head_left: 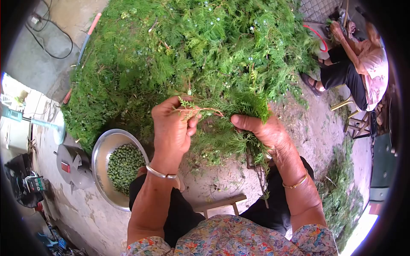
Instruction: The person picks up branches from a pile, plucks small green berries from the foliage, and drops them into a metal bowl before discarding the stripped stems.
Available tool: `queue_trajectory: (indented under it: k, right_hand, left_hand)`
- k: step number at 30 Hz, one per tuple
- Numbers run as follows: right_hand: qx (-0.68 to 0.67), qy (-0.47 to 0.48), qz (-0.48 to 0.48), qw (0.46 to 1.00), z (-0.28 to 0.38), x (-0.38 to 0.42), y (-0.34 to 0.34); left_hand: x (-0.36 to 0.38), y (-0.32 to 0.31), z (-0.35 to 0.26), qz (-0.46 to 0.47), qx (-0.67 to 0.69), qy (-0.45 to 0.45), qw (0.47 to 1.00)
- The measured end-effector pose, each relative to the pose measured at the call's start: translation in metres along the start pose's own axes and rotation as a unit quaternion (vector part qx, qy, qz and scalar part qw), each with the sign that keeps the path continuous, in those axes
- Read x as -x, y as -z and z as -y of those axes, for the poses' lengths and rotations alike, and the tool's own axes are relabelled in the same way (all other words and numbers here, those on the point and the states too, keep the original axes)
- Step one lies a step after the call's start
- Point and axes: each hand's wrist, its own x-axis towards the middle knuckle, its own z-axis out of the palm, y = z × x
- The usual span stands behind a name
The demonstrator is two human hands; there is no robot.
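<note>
My left hand [173, 126] pinches the thin evergreen sprig [203, 109], whose bare reddish stem runs across toward my other hand. Fingers and thumb of my right hand [267, 130] are closed around a bunch of evergreen sprigs [245, 104] with flat, scaly leaves. Some loose twigs hang below that grip. Left of my left forearm stands a metal basin [99, 164], partly filled with small round green cones [126, 167]. Just beyond both hands rises a large heap of evergreen branches [188, 51] dotted with pale bluish cones.
Another person [354, 64] sits on a stool at the upper right, hands near the heap. A standing fan [57, 126] is at the left, with a grey metal container [73, 166] below. More cut branches [341, 192] lie at the lower right. A cable [51, 53] crosses the floor.
</note>
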Motion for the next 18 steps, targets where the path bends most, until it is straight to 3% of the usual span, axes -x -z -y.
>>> queue_trajectory:
  k: [3,6,10,15,18]
  right_hand:
    - [-0.042,0.011,-0.04,0.998,-0.001,0.001,0.001]
    - [-0.023,-0.009,-0.066,0.998,0.007,0.003,0.007]
    - [-0.041,-0.005,-0.063,0.997,0.002,0.0,0.01]
    - [-0.025,-0.018,-0.056,0.998,0.012,0.005,0.003]
    - [-0.034,-0.009,-0.046,0.998,0.007,0.002,0.003]
  left_hand:
    - [-0.015,0.018,-0.008,-0.061,-0.006,-0.056,0.997]
    - [-0.024,0.043,-0.018,0.067,0.153,0.066,0.984]
    - [-0.008,0.019,-0.006,0.091,0.085,0.083,0.989]
    - [0.0,-0.006,0.009,0.032,0.001,0.068,0.997]
    - [0.001,-0.008,0.011,0.086,0.033,0.074,0.993]
